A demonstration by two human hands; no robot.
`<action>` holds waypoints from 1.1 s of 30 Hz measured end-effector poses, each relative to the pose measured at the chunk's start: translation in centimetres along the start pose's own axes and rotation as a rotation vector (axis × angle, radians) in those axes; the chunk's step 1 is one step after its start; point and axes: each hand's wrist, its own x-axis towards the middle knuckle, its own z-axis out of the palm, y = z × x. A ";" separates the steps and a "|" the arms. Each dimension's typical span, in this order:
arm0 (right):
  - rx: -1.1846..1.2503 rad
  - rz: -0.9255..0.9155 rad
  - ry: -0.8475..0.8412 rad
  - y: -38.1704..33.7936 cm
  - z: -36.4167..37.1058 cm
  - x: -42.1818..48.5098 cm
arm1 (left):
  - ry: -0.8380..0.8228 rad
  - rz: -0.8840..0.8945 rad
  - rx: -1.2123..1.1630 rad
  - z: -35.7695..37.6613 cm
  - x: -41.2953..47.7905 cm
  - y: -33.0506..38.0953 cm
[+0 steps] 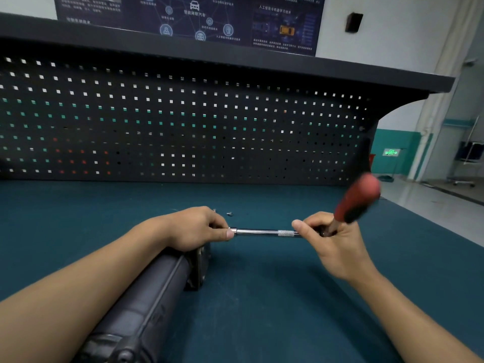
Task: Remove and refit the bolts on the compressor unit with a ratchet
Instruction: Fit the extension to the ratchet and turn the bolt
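Dark cylindrical compressor unit (157, 292), lower left, on teal bench (262, 297). Chrome ratchet bar (258, 232), frame centre: left hand (199, 226) grip pinching its left end; right hand (332, 244) grip curled round blurred red-and-black handle (356, 200). Small loose bolt (229, 213) just above.

Open mat (262, 297) right of compressor (146, 297)

Dim indoor light, soft shadows, wide-angle bending at the edges, motion blur on the ratchet handle (357, 199).
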 end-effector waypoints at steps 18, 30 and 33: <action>0.134 0.635 0.016 -1.3 0.5 0.8 | 0.038 -0.012 -0.007 -0.1 0.1 0.3; 0.333 0.921 -0.079 -1.2 0.1 1.0 | 0.033 -0.002 -0.021 0.0 0.1 0.1; 0.324 0.919 -0.079 -1.0 0.1 1.0 | 0.037 -0.002 -0.016 0.0 0.1 0.1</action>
